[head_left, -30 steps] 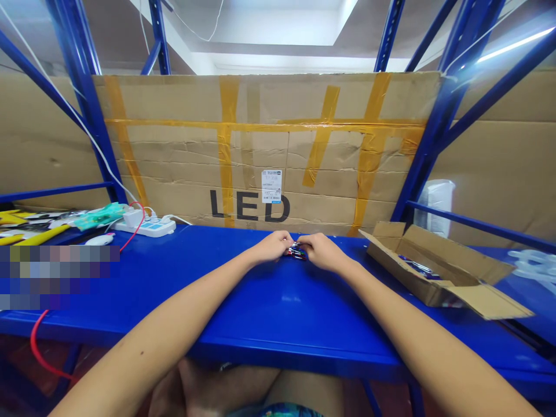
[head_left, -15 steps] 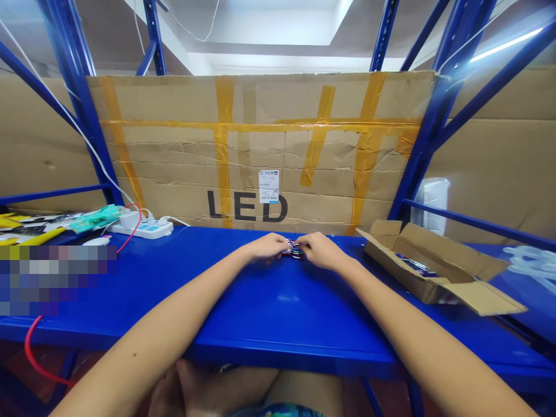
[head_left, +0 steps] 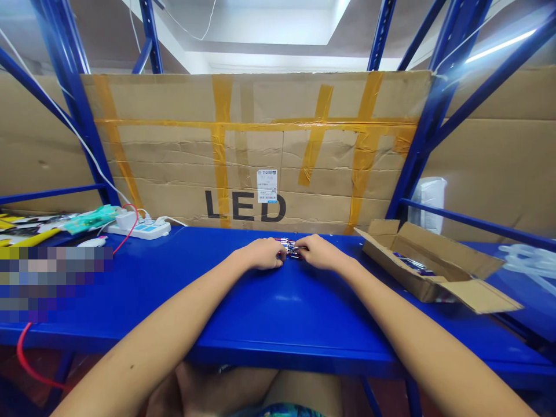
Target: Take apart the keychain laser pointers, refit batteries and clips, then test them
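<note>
A small row of slim, shiny pens (head_left: 289,244) lies on the blue tabletop (head_left: 278,307), with metallic parts and dark red and purple barrels showing. My left hand (head_left: 264,253) is closed over their left end, fingers curled and thumb at the near side. At the right end, my right hand (head_left: 320,251) pinches the pens between thumb and fingers. My hands partly cover the row, so its full length is hidden.
An open cardboard box (head_left: 428,263) holding more pens stands at right. A white power strip (head_left: 145,229) with plugs sits at back left, beside yellow and teal packets (head_left: 93,219). A large cardboard panel (head_left: 182,168) marked LED closes the back between blue posts.
My left hand has shifted slightly left and nearer to me, uncovering more of the pens. My right hand stays at the right end. The view has moved slightly.
</note>
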Demonstrator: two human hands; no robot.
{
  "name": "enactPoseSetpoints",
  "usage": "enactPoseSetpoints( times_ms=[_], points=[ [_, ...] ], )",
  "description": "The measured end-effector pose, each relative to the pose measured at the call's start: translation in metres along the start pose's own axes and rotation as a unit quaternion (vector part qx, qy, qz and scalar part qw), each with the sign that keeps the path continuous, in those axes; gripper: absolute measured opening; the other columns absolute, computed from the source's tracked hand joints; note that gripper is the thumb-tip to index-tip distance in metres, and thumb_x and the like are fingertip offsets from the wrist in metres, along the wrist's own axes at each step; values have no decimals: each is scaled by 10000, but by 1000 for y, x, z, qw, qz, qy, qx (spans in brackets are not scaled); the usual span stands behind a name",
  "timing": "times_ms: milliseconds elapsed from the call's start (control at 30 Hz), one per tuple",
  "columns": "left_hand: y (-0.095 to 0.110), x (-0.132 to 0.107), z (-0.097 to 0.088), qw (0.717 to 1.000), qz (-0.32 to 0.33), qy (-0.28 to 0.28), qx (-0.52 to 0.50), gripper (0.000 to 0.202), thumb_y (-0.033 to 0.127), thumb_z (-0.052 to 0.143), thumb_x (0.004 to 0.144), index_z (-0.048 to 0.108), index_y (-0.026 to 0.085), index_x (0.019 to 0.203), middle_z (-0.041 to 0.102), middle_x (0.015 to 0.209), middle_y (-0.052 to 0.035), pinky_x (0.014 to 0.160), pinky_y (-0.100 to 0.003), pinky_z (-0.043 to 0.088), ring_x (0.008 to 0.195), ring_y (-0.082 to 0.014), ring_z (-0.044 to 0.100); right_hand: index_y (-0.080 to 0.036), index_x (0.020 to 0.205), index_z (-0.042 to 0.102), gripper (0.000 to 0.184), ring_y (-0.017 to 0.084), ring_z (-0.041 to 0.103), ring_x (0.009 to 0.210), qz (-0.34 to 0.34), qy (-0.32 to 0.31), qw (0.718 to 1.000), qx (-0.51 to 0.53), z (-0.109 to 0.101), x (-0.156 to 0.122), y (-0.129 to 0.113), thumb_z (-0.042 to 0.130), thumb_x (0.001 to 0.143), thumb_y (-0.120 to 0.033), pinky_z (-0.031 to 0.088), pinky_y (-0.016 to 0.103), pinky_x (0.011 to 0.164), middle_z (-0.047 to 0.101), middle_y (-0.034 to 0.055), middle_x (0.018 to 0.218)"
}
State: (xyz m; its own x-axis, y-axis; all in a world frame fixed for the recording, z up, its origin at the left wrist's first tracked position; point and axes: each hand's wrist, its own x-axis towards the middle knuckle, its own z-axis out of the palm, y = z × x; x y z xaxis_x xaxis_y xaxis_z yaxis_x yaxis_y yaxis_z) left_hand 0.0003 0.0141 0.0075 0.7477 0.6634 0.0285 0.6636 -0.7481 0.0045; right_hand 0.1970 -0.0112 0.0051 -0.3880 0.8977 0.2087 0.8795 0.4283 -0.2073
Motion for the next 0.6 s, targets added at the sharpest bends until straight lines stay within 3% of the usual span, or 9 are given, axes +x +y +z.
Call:
enactPoseSetpoints(
  times_ms=[333,600],
  points=[
    [-4,-4,-8,999,-26,-25,-12,245,293,578,774,705,251,980,678,951,-61,666,-264,414,841,-206,605,-163,707,621,188,134,490,608,-8,-8,1000,-9,0,-1,-1,468,815,-150,281,245,560,669,65,746],
    [-9,-6,-8,998,-38,-12,-44,199,284,620,725,682,210,899,647,804,-60,581,-269,350,643,-170,535,-159,752,660,214,135,486,606,-11,-27,1000,-3,-1,-2,-5,459,825,-150,283,249,563,674,70,756]
  ],
)
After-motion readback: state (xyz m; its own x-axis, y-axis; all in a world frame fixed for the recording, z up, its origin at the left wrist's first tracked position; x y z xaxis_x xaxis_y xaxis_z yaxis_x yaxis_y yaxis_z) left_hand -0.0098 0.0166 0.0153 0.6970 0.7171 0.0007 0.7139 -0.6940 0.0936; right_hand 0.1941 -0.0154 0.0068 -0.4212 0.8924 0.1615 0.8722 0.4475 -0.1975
